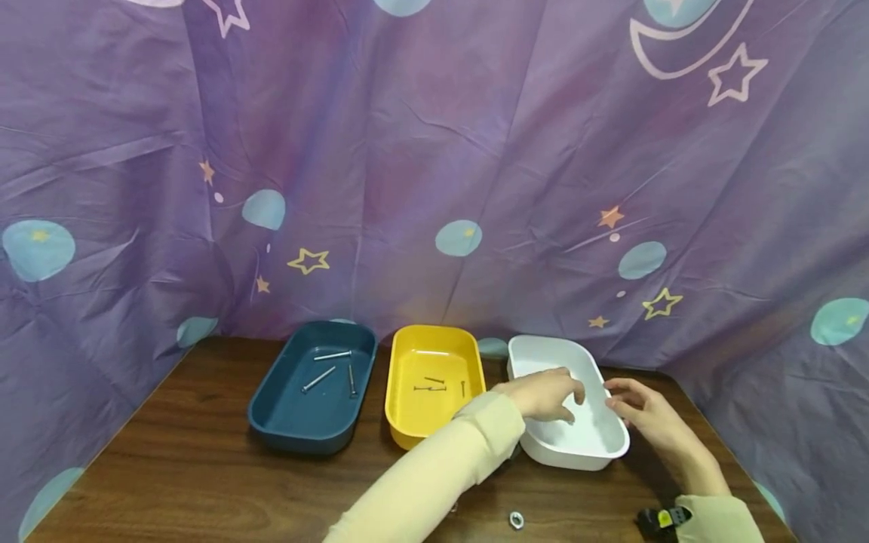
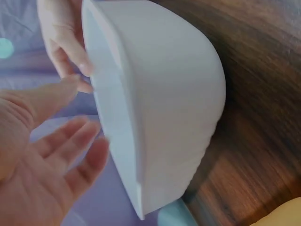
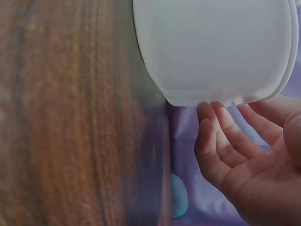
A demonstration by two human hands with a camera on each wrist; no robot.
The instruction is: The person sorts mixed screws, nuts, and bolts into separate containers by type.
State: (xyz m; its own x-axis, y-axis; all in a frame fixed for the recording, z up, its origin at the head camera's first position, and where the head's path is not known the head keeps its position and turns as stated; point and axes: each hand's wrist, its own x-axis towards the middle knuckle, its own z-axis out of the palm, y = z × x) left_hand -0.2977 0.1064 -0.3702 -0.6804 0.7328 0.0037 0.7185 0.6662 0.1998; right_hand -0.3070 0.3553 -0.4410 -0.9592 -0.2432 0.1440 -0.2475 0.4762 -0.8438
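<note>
A white tray [image 1: 557, 456] stands at the right of the table. My left hand [image 1: 546, 394] hovers over its left side, fingers spread and loosely bent, holding nothing. In the left wrist view, the same hand [image 2: 51, 155] is beside the tray's rim, with a gap between thumb and fingers. My right hand [image 1: 655, 422] holds the tray's right edge. Its bent fingertips [image 3: 207, 123] touch the outer wall in the right wrist view, and its thumb is at the rim. The visible part of the tray's floor is bare; the left hand hides some of it.
A yellow tray [image 1: 400, 430] with several small screws and a dark blue tray [image 1: 299, 445] with three longer bolts stand to the left. A hex nut [image 1: 516, 520] lies on the wooden table [image 1: 204, 483] near the front. A patterned purple curtain [image 1: 407, 151] hangs behind.
</note>
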